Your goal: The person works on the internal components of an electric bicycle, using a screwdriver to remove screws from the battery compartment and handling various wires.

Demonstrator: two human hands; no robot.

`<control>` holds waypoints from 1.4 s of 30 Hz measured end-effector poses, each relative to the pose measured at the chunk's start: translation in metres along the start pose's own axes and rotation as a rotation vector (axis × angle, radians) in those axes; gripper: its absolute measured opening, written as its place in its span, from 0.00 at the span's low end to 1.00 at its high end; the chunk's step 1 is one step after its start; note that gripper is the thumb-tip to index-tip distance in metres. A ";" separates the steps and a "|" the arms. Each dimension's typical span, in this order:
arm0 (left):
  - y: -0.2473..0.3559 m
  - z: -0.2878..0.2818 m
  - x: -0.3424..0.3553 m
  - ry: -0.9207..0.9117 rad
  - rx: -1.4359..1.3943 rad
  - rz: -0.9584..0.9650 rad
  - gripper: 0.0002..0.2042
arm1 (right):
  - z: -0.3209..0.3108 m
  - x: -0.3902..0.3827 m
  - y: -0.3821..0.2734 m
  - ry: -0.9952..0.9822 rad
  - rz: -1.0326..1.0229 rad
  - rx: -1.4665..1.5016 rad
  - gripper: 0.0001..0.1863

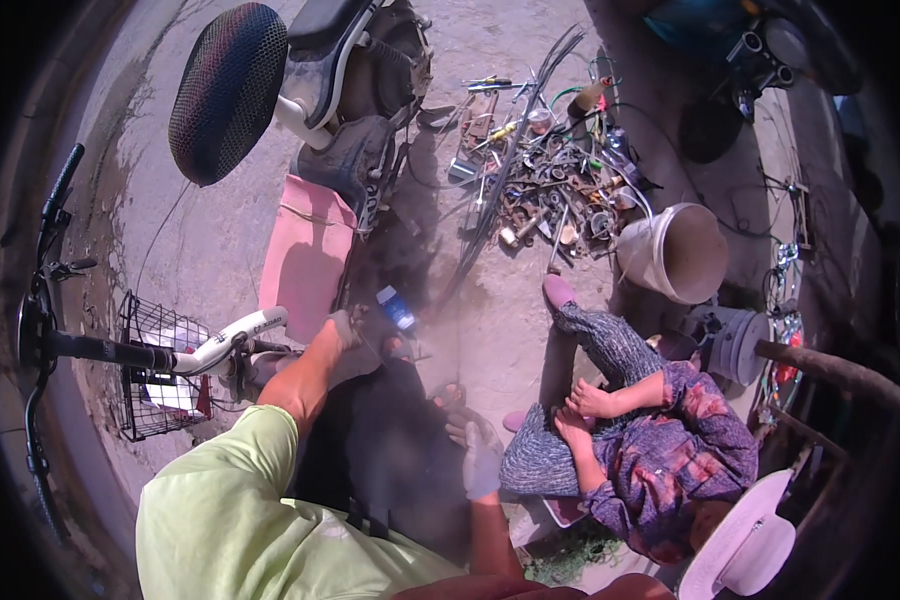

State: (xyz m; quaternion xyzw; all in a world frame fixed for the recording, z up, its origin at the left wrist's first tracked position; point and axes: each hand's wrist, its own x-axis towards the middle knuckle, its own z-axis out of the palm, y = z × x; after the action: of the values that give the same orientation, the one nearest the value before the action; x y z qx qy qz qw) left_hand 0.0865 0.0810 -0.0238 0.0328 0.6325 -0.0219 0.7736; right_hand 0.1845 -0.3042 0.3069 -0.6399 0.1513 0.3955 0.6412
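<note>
My left hand (pixel 346 328), in a pale glove, reaches down beside the scooter, at the lower end of its pink footboard (pixel 308 250). Its fingers are too small and partly hidden to show whether they grip anything. My right hand (pixel 481 455), also in a whitish glove, hangs by my right knee with loosely extended fingers and nothing visible in it. A blue and white container (pixel 395 308) lies on the ground just right of my left hand. The scooter's white front tube (pixel 232 338) runs left from there to the dark handlebar (pixel 110 350).
A wire basket (pixel 140 385) hangs at the scooter's front; its mesh-covered seat (pixel 228 95) is at upper left. Loose metal parts and tools (pixel 560 190) lie heaped ahead. Beside them stands a white bucket (pixel 673 253). A person in a pale hat (pixel 740 540) sits close on my right, hands together.
</note>
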 end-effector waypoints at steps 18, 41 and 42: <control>0.002 0.107 0.029 0.237 -0.021 -0.042 0.14 | -0.088 0.220 -0.101 -0.027 0.173 0.047 0.23; -0.045 0.087 0.060 0.391 -0.062 -0.080 0.15 | -0.170 0.317 -0.128 0.040 0.217 0.148 0.21; -0.045 0.082 0.062 0.315 -0.023 -0.081 0.14 | -0.169 0.319 -0.130 0.026 0.220 0.123 0.23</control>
State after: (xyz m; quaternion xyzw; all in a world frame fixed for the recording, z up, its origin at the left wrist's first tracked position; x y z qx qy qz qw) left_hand 0.1760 0.0302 -0.0691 0.0015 0.7471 -0.0402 0.6635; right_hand 0.5329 -0.3458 0.1513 -0.5840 0.2528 0.4452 0.6299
